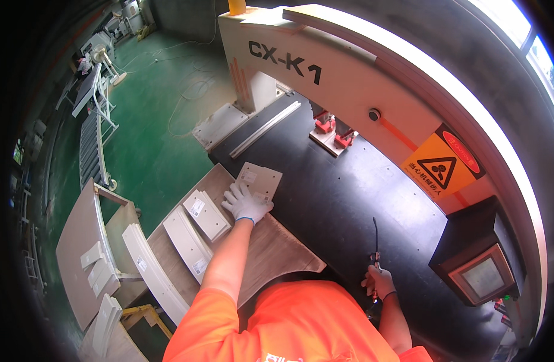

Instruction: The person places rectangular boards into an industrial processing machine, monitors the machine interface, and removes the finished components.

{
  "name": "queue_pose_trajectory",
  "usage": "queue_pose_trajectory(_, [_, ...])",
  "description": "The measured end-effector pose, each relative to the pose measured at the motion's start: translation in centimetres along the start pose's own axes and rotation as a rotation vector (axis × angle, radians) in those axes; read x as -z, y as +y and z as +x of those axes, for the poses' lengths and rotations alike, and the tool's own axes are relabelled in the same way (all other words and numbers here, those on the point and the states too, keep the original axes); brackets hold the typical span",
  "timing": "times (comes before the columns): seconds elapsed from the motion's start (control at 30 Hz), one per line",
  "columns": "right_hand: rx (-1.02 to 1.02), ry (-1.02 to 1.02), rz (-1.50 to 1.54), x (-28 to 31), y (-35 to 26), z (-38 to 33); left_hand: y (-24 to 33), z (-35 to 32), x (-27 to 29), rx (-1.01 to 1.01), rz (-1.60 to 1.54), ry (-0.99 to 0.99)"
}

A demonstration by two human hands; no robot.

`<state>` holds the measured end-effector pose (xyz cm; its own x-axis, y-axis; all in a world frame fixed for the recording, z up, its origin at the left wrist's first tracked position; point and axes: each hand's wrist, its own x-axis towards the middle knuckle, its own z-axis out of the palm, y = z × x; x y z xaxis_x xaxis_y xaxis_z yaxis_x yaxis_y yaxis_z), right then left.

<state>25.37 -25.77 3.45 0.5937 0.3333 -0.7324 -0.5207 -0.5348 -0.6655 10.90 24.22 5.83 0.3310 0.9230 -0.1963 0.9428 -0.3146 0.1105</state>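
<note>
My left hand (247, 205), in a pale glove with a blue cuff, lies with its fingers spread on a flat cream panel (262, 177). The panel has small holes and a label, and it spans the edge between a wooden board and the black machine table. On the right, my gloved right hand (380, 282) is closed around an air blow gun (376, 244), whose thin dark nozzle points away from me over the black table. Beside my left hand, a stack of cream panels (206, 212) and a longer curved stack (185, 238) rest on the wooden board (277, 238).
A large white machine (343, 78) arches over the black table (343, 199). Red clamps (343, 140) on a small block and a light strip (265, 130) lie there. A control screen (483, 279) stands at right. More curved panels (150, 271) lie left, near a roller conveyor (91, 151).
</note>
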Motion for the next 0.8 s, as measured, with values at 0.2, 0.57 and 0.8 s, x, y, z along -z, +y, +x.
queue_pose_trajectory(0.2, [0.019,0.024,-0.036,0.0,0.3,0.1,0.3,0.0,0.5,-0.003,0.010,-0.015])
queue_pose_trajectory(0.57, [0.046,0.228,-0.198,-0.9,2.9,1.5,10.1,2.5,-7.1,-0.558,-0.242,0.132])
queue_pose_trajectory(0.8, [-0.093,0.215,-0.104,-1.7,-0.3,0.2,19.2,3.2,-7.9,-0.592,-0.278,-0.024])
